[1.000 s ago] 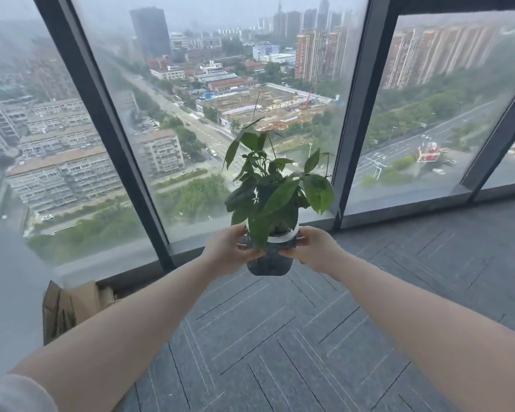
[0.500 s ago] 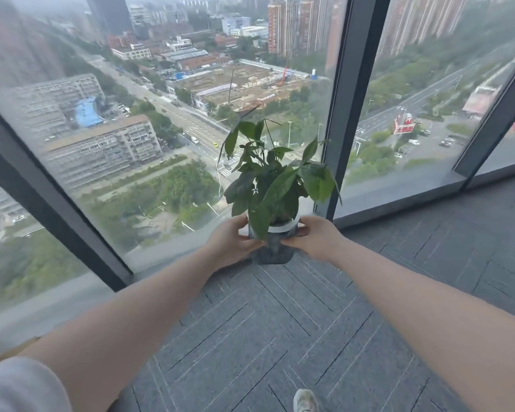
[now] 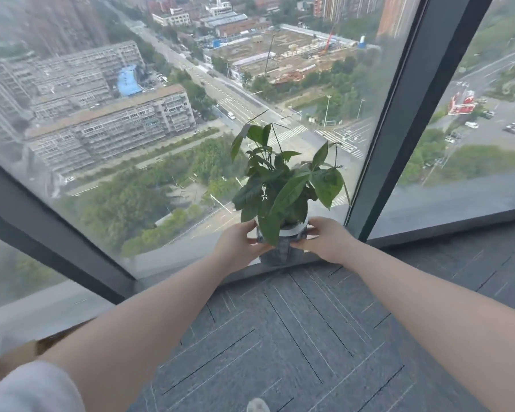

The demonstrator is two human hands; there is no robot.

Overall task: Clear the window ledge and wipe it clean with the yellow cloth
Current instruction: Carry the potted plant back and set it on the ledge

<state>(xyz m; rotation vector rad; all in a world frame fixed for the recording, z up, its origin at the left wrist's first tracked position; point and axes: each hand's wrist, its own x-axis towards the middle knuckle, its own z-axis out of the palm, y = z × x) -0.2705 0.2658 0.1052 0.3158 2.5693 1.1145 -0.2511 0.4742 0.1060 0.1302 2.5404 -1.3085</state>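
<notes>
Floor-to-ceiling windows [image 3: 167,120] are looking out over a city way below, and grey carpet tiles [image 3: 295,337] are running right up to the low window ledge [image 3: 191,263]. From the head view we're holding a potted plant [image 3: 283,185] with both arms stretched out: our left hand [image 3: 238,243] is gripping one side of the dark pot [image 3: 281,255] and our right hand [image 3: 324,239] is gripping the other. Whether the pot is touching the ledge or hanging just over it, we can't tell. A shoe tip [image 3: 257,405] is peeking in at the bottom edge.
</notes>
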